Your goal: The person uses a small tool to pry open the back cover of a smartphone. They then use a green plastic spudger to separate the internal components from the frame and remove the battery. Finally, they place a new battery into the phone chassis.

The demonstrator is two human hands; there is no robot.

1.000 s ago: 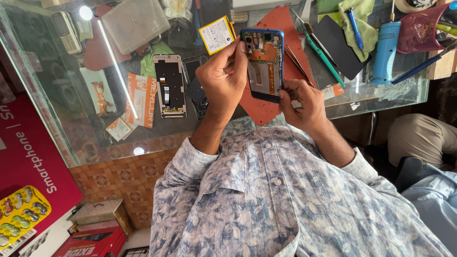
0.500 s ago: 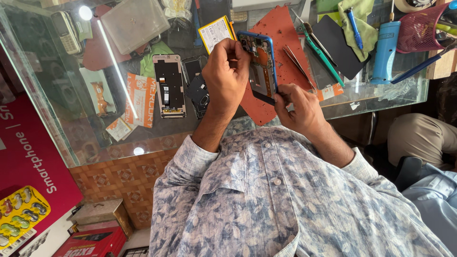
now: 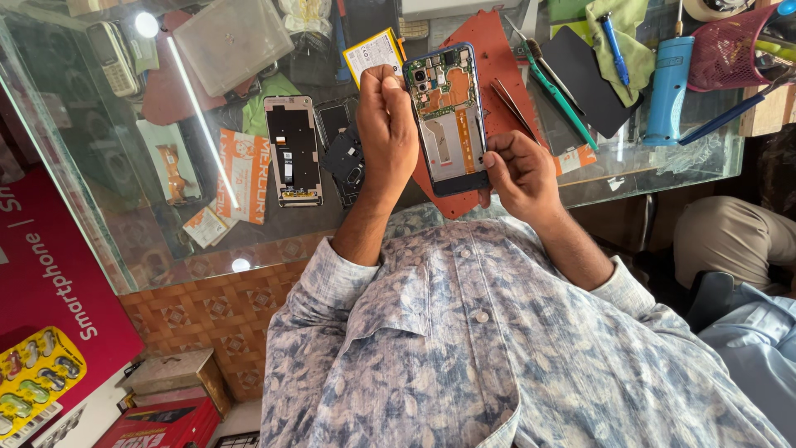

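Observation:
My right hand (image 3: 516, 172) grips the lower right edge of an opened blue-framed phone (image 3: 449, 124), held over the glass counter with its back cover off. Its orange circuit board and camera face me. My left hand (image 3: 386, 124) is closed in a fist at the phone's top left corner. It pinches a flat white battery with a yellow edge (image 3: 371, 51), which sticks out above the knuckles. Whether the left fingers also press on the phone's frame is hidden.
On the glass counter (image 3: 124, 207) lie a red mat (image 3: 496, 51), tweezers (image 3: 516, 108), a second opened phone body (image 3: 292, 149), black phone parts (image 3: 345, 159), a clear plastic box (image 3: 232, 37), a blue cylindrical tool (image 3: 668, 83) and a green cloth (image 3: 632, 46). Another person's leg (image 3: 730, 241) is at right.
The phone was turned edge-on half a second ago and now faces me flat. My left hand with the battery has settled at its top left corner.

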